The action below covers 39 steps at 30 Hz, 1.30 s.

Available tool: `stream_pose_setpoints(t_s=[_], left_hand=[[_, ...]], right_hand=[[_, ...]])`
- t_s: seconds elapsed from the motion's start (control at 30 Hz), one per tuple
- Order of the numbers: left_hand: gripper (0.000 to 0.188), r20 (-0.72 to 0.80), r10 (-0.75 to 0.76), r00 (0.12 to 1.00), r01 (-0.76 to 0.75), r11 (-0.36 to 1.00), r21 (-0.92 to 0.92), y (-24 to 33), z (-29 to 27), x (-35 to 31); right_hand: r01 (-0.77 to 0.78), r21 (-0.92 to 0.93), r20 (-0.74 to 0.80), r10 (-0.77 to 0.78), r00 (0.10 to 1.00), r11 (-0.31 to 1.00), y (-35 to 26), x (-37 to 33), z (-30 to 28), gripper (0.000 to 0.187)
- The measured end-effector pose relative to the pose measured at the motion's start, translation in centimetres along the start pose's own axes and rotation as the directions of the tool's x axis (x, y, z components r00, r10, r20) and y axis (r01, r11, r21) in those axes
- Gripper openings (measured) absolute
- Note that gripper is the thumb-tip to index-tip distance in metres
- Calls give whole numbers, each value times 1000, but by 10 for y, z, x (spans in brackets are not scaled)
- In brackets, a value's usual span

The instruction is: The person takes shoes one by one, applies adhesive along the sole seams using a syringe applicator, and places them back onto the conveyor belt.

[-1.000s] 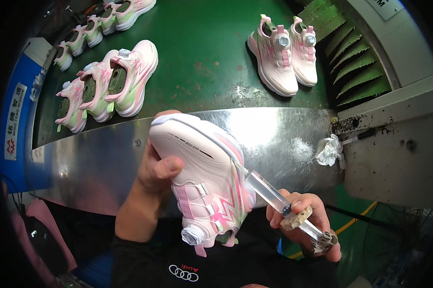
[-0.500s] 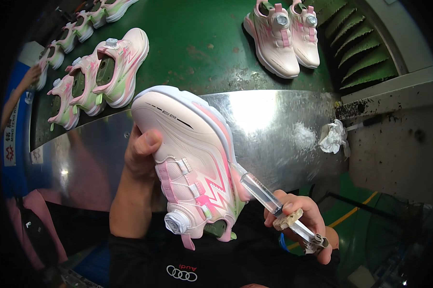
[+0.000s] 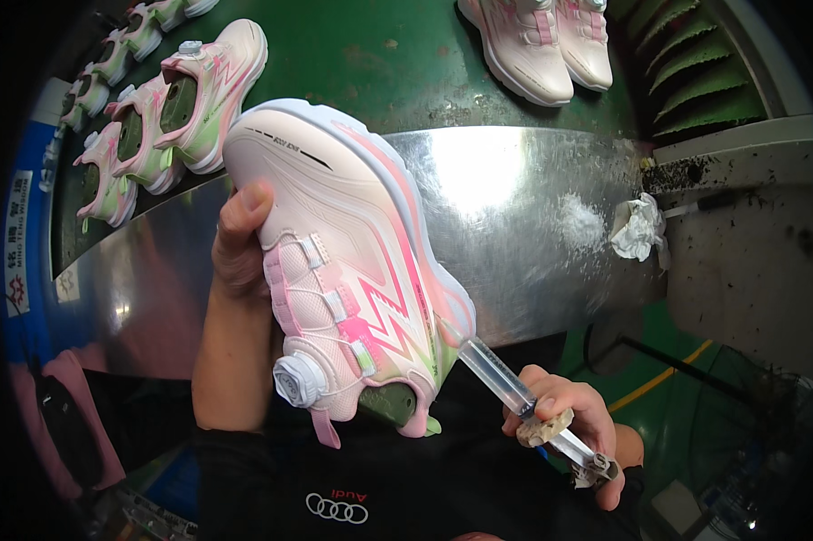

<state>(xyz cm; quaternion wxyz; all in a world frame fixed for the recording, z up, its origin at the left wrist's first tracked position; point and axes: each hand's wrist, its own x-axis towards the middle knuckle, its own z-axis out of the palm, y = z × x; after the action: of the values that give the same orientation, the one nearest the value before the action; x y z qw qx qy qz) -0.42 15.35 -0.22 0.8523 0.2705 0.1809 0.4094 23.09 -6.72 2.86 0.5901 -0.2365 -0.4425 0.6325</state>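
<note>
A pale pink sneaker (image 3: 334, 225) with a white sole and a round white lacing dial is gripped by my left hand (image 3: 241, 230), thumb on the upper near the toe. The shoe is tilted, toe pointing up and away, its side facing me. My right hand (image 3: 573, 419) is closed round a clear syringe (image 3: 499, 377), with a thumb or finger at the plunger end. Cream and grey wrapping covers the syringe's flange and plunger end. Its tip meets the seam between upper and sole near the heel. The fingers of my left hand behind the shoe are hidden.
A metal plate (image 3: 532, 288) lies before a green belt (image 3: 361, 68). Several matching sneakers (image 3: 212, 99) line the left, and a pair (image 3: 528, 54) stands at the far right. Crumpled white tissue (image 3: 638, 227) lies beside white residue on the plate. Green strip flaps (image 3: 708, 72) hang at the right.
The syringe tip has shifted along the seam toward the heel. The held sneaker has moved slightly left and away. A person's hand at the far left is gone from view.
</note>
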Motion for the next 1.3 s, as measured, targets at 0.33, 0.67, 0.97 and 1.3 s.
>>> stream_pose_setpoints(t_s=[0.33,0.67,0.97,1.3], left_hand=[[59,-1,10,1000,-10,998,63,3,-3,5],[54,-100,-71,992,66,996,-57,-3,1,11],[55,-148,-96,984,85,993,-78,-4,-3,12],[52,-151,-131,980,118,989,-88,-1,-4,12]], right_hand=[[-70,-75,-32,68,997,995,-3,-19,-1,93],[-19,-95,-90,10,996,995,4,-34,-2,101],[16,-103,-89,-25,996,995,12,-38,-8,100],[33,-103,-64,-40,997,994,20,-44,-12,97]])
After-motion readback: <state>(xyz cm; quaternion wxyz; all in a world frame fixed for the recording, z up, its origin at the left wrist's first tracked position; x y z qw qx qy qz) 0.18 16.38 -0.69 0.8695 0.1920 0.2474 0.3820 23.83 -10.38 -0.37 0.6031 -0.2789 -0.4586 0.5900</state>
